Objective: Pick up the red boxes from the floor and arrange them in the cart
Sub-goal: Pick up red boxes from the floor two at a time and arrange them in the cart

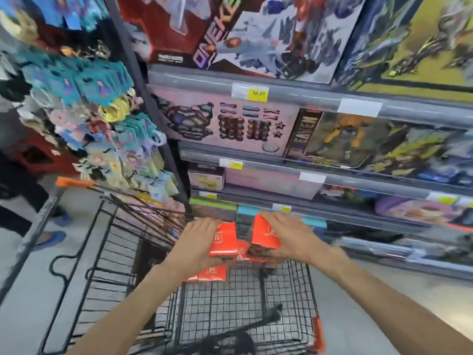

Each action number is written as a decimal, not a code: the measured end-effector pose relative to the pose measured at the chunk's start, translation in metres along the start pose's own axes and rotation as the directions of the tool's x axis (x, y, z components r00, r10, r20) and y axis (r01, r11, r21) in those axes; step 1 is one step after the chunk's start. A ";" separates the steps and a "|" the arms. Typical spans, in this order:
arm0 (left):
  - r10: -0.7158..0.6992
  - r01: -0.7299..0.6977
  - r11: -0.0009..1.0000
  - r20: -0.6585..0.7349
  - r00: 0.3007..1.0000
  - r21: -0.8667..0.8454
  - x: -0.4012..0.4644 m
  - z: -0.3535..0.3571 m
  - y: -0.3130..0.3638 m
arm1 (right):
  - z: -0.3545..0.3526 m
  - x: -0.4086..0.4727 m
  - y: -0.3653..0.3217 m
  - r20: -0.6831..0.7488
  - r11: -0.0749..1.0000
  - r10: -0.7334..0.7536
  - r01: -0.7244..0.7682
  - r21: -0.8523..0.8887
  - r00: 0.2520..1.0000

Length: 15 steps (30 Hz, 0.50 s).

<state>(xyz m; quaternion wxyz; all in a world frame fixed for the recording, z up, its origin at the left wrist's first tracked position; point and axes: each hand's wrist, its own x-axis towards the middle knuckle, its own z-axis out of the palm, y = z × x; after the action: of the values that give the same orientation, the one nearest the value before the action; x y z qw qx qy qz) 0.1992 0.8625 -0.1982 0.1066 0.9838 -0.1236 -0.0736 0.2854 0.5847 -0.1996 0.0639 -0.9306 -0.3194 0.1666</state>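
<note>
While both hands hover over the far end of the cart (304, 298), I count two red boxes held up and at least two more lying below them. My left hand (197, 242) has its grip clamped on one red box (225, 239); my right hand (289, 237) is clamped on the other box (265, 235). Toy shelves (332, 98) crowd the right, a hanging rack (97, 119) the left. Open floor (384, 311) lies beside the cart's right edge.
</note>
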 end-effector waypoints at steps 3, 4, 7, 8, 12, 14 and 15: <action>0.029 -0.029 1.000 0.069 0.997 -0.004 0.018 0.047 -0.001 | 0.045 -0.008 0.012 0.032 0.998 0.061 -0.062 0.013 0.998; 0.028 -0.028 1.000 0.095 0.995 -0.002 0.022 0.063 -0.002 | 0.059 -0.010 0.016 0.044 0.997 0.076 -0.077 0.005 0.996; 0.028 -0.030 1.000 0.175 0.984 0.009 0.026 0.105 -0.003 | 0.100 -0.018 0.022 0.072 0.995 0.098 -0.097 -0.016 0.993; 0.039 -0.044 0.999 0.194 0.980 0.023 0.027 0.116 -0.002 | 0.113 -0.020 0.023 0.093 0.994 0.106 -0.106 -0.007 0.990; 0.060 -0.076 0.995 0.235 0.970 0.059 0.029 0.167 -0.004 | 0.156 -0.018 0.030 0.199 0.995 0.101 -0.103 -0.001 0.975; 0.056 -0.076 0.995 0.291 0.955 0.059 0.031 0.191 -0.004 | 0.177 -0.014 0.033 0.186 0.997 0.073 -0.070 -0.021 0.980; 0.055 -0.076 0.996 0.318 0.946 0.053 0.032 0.200 -0.003 | 0.187 -0.011 0.036 0.189 0.998 0.060 -0.054 -0.038 0.980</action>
<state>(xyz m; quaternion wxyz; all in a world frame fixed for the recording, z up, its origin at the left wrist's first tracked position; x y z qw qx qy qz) 0.1966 0.8188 -0.3960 0.0559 0.9576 -0.1740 -0.2228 0.2319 0.5518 -0.3798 0.0132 -0.9203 -0.2998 0.2511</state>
